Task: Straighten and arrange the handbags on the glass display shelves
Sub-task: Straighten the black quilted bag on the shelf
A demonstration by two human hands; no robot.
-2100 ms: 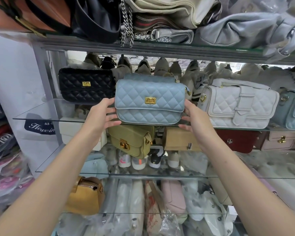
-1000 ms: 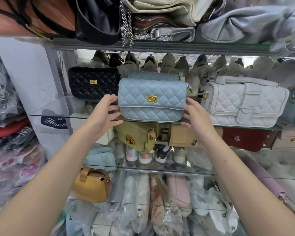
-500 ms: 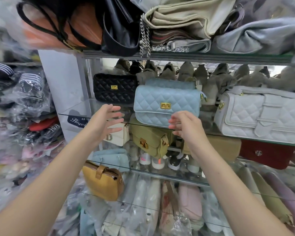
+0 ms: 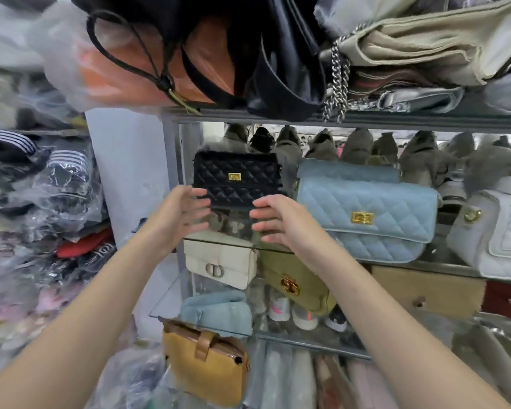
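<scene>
Both hands are hovering in front of a glass shelf (image 4: 219,242), the left hand (image 4: 183,214) and right hand (image 4: 278,222) each spreading loose, open fingers and holding nothing. They are flanking the lower corners of the black quilted bag (image 4: 236,178), which is standing upright at the shelf's left end against the metal upright (image 4: 170,172); motion blur is hiding whether the fingertips are touching it. Just to its right the blue quilted bag (image 4: 366,219) is sitting on the same shelf, with a white quilted bag (image 4: 496,240) beyond. One level down, a cream bag (image 4: 222,264) and an olive bag (image 4: 295,284) are resting side by side, and a mustard bag (image 4: 207,370) is sitting lower. Piled bags are crowding the top shelf (image 4: 396,121), and plastic-wrapped goods (image 4: 42,187) are filling the room's left side.
</scene>
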